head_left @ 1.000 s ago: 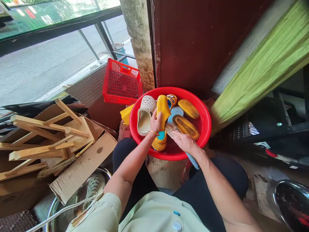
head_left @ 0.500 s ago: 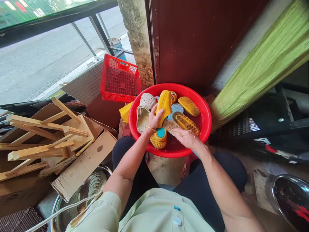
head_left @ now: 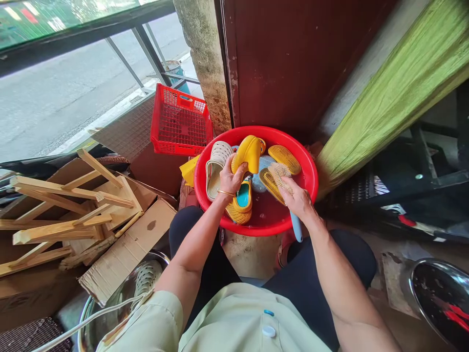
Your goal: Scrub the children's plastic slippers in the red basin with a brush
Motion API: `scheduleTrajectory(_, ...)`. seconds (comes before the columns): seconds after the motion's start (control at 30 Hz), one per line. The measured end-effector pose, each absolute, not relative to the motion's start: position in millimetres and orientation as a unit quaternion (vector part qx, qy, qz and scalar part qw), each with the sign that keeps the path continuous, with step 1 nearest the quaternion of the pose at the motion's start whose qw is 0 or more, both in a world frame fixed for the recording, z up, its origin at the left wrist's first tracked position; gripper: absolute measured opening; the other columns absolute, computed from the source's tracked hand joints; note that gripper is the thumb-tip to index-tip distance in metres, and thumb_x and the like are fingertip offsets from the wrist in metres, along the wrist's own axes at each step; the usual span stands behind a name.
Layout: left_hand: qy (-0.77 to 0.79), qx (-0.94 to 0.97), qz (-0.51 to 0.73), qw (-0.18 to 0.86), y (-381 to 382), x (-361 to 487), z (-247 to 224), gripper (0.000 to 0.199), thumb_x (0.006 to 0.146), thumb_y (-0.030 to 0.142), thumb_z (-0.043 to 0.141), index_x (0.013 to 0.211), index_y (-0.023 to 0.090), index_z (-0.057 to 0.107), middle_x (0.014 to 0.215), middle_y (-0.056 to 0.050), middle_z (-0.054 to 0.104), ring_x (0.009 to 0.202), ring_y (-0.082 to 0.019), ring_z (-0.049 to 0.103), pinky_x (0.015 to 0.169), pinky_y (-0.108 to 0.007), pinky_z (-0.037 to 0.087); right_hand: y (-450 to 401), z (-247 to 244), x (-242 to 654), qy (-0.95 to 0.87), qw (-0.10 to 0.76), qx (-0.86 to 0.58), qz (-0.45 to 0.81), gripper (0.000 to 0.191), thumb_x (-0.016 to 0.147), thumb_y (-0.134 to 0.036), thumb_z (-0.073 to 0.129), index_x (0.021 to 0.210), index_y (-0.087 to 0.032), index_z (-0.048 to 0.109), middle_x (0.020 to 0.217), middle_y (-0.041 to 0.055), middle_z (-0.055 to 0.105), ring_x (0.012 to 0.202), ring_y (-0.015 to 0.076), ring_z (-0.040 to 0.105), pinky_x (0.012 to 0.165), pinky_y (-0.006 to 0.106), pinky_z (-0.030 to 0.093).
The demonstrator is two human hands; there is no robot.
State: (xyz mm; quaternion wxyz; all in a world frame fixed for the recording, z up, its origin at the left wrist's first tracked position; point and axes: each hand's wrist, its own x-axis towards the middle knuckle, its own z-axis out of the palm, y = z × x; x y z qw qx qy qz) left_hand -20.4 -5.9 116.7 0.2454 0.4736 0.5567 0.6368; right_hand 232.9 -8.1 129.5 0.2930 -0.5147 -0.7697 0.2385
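My left hand (head_left: 231, 177) is closed on a yellow shoe (head_left: 249, 152), held above a red basin (head_left: 313, 188). In my right hand (head_left: 296, 198) is a scrubbing brush (head_left: 296, 227) with a blue handle; its pale bristles lie over a yellow sole, apart from the held shoe. A cream perforated clog (head_left: 216, 168) sits at the basin's left side. Below my left hand lies a yellow shoe with a teal insole (head_left: 243, 195). Another yellow shoe (head_left: 284, 157) rests sole up at the back right, near a light blue item (head_left: 259, 180) in the water.
A red crate (head_left: 181, 122) stands behind the basin to the left. Wooden stool legs (head_left: 73, 188) and cardboard (head_left: 128, 249) are at the left. A metal bowl (head_left: 439, 293) is at the right, below a green curtain (head_left: 395, 83).
My right hand and the brush have moved right, away from the held shoe. The yellow shoe in my left hand has tilted and shifted slightly left, uncovering more of the teal insole.
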Motion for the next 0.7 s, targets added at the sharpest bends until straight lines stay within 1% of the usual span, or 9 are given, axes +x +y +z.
scheduleTrajectory(0.13,0.556,0.415,0.663,0.281,-8,-34,126,0.049,0.089,0.061,0.065,0.115,0.02,0.067,0.105,-0.007,0.072,0.092,-0.02,0.069,0.081,-0.032,0.057,-8,131,237,-0.77,0.282,-0.524,0.231,0.053,0.094,-0.044,0.054,0.139,-0.019,0.066,0.136,0.0116,0.07,0.119,0.033,0.07,0.101,0.045,0.058)
scheduleTrajectory(0.27,0.636,0.354,0.642,0.24,-8,-65,126,0.057,0.095,0.068,0.05,0.1,0.015,0.069,0.094,-0.008,0.071,0.087,-0.02,0.067,0.077,-0.032,0.056,-3,130,243,-0.766,0.282,-0.532,0.224,0.056,0.094,-0.048,0.054,0.141,-0.02,0.065,0.128,0.0117,0.074,0.114,0.0345,0.072,0.097,0.047,0.059)
scheduleTrajectory(0.3,0.657,0.351,0.627,0.229,-6,-73,123,0.058,0.095,0.068,0.05,0.099,0.014,0.07,0.092,-0.008,0.071,0.087,-0.021,0.068,0.077,-0.032,0.056,-1,129,244,-0.764,0.289,-0.532,0.223,0.056,0.094,-0.049,0.054,0.141,-0.02,0.065,0.127,0.0119,0.075,0.114,0.0347,0.072,0.098,0.047,0.058)
scheduleTrajectory(0.37,0.691,0.347,0.598,0.21,-2,-89,116,0.054,0.093,0.065,0.055,0.109,0.014,0.07,0.091,-0.007,0.072,0.088,-0.022,0.07,0.079,-0.032,0.056,3,128,248,-0.754,0.307,-0.536,0.224,0.056,0.094,-0.051,0.053,0.14,-0.02,0.065,0.127,0.0127,0.074,0.117,0.0351,0.07,0.101,0.05,0.057)
scheduleTrajectory(0.43,0.718,0.338,0.584,0.17,1,-100,110,0.054,0.091,0.055,0.061,0.129,0.017,0.063,0.098,-0.007,0.074,0.094,-0.023,0.072,0.086,-0.035,0.056,6,129,251,-0.743,0.319,-0.541,0.232,0.058,0.094,-0.053,0.053,0.139,-0.019,0.065,0.128,0.0138,0.074,0.119,0.0354,0.069,0.103,0.052,0.055)
scheduleTrajectory(0.5,0.735,0.337,0.578,0.106,2,-106,108,0.058,0.093,0.045,0.058,0.145,0.02,0.051,0.115,-0.009,0.074,0.106,-0.024,0.071,0.097,-0.038,0.053,7,130,254,-0.734,0.327,-0.544,0.239,0.06,0.093,-0.055,0.054,0.14,-0.019,0.065,0.13,0.0147,0.073,0.12,0.0355,0.068,0.104,0.053,0.055)
scheduleTrajectory(0.53,0.741,0.351,0.568,0.073,0,-106,110,0.059,0.094,0.042,0.056,0.149,0.021,0.047,0.124,-0.011,0.071,0.114,-0.025,0.068,0.103,-0.04,0.051,7,131,255,-0.73,0.333,-0.545,0.241,0.061,0.093,-0.057,0.054,0.14,-0.019,0.065,0.131,0.0148,0.072,0.121,0.0354,0.068,0.104,0.053,0.054)
scheduleTrajectory(0.6,0.748,0.405,0.525,0.011,-4,-102,119,0.061,0.093,0.039,0.056,0.151,0.022,0.046,0.141,-0.013,0.063,0.131,-0.028,0.06,0.114,-0.046,0.043,6,133,258,-0.723,0.349,-0.544,0.243,0.061,0.092,-0.059,0.055,0.139,-0.02,0.065,0.133,0.0142,0.071,0.122,0.0347,0.067,0.105,0.053,0.054)
scheduleTrajectory(0.7,0.754,0.494,0.427,-0.07,-12,-78,136,0.062,0.091,0.041,0.06,0.148,0.019,0.051,0.153,-0.017,0.053,0.148,-0.036,0.041,0.124,-0.058,0.026,5,137,264,-0.704,0.374,-0.54,0.269,0.064,0.091,-0.061,0.057,0.14,-0.021,0.064,0.131,0.0136,0.072,0.116,0.0325,0.07,0.101,0.05,0.057)
